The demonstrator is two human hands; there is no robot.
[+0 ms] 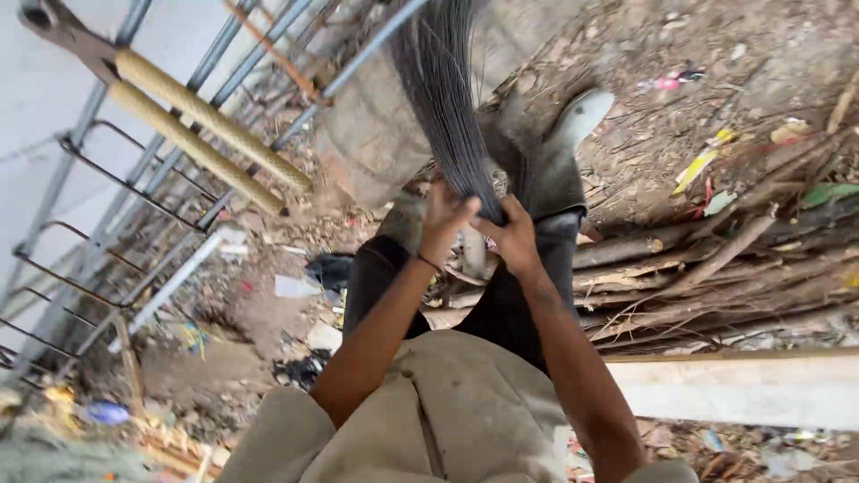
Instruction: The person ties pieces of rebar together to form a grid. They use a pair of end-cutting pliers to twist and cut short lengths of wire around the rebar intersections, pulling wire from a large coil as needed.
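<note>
Pliers point(161, 107) with yellow-wrapped handles hang in the upper left of the frame, resting against a cage of steel reinforcing bars point(98, 233) that runs down the left edge. Below it, littered dirt ground point(242, 313) shows scraps of paper and plastic. At centre, the left hand point(445, 217) and the right hand point(513, 234) sit close together, both closed around the lower end of a bundle of thin dark binding wire point(443, 80), which rises from the hands toward the top centre of the frame. Behind the wire stands a rough concrete block point(371, 134). To the right, a pile of wooden sticks point(707, 268) lies on the ground, with a pale plank point(743, 389) at lower right.
</note>
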